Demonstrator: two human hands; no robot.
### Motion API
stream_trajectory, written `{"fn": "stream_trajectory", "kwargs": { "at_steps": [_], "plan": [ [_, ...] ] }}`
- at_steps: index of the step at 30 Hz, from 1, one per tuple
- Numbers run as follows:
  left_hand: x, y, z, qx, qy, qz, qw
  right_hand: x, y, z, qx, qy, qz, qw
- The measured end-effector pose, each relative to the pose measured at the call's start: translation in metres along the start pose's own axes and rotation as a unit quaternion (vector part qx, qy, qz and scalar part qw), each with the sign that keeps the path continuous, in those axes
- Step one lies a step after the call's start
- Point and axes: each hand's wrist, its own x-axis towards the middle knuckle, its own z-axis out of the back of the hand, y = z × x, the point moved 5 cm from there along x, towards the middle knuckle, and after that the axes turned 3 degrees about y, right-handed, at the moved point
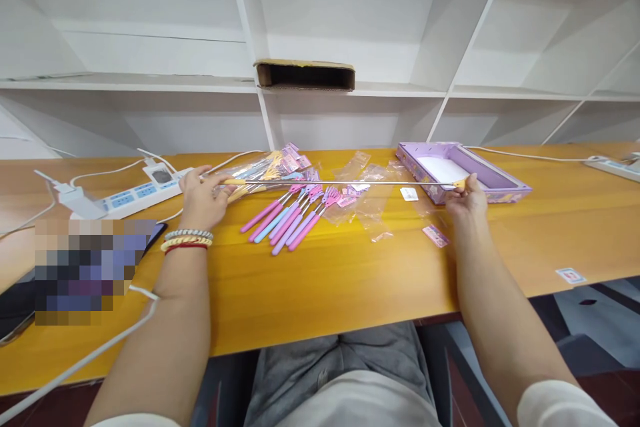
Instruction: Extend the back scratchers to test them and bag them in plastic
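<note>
Your left hand had its fingers closed round the yellow handle of a long back scratcher; your right hand pinched its yellow tip. Its rod stretched above the desk, nearer the back edge than the front. Shorter back scratchers lay between your hands, and a purple box sat by the back edge.

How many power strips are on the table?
2. One strip is left of the left hand; another strip is at the picture's right edge, partly cut off.
</note>
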Motion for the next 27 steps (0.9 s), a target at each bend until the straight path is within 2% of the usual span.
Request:
{"fn": "stream_trajectory", "kwargs": {
  "at_steps": [3,6,9,12,16,19,24,27],
  "plan": [
    [-0.002,-0.002,0.002,0.012,-0.012,-0.010,1.000,0.002,-0.003,0.003,0.042,-0.035,-0.015,0.998],
    [-0.003,0.001,-0.001,0.009,-0.008,-0.020,1.000,0.002,0.000,0.005,0.066,-0.049,0.010,0.997],
    [-0.002,0.005,-0.006,0.005,0.002,-0.007,1.000,0.000,0.006,0.006,0.067,-0.063,0.040,0.995],
    [-0.001,0.007,-0.008,0.003,-0.006,0.019,1.000,-0.002,0.008,0.005,0.114,-0.070,0.034,0.990],
    [0.001,0.002,-0.002,-0.021,-0.032,0.054,0.998,-0.002,0.007,0.002,0.167,-0.023,0.017,0.986],
    [0.005,0.001,0.001,-0.054,-0.013,0.085,0.995,-0.001,0.008,0.003,0.182,0.026,0.018,0.983],
    [0.011,0.012,-0.001,-0.049,0.050,0.137,0.988,0.002,0.007,0.010,0.155,0.025,0.017,0.987],
    [0.007,0.025,-0.003,-0.101,0.048,0.191,0.975,0.001,0.009,0.007,0.140,0.032,0.025,0.989]
  ]
}}
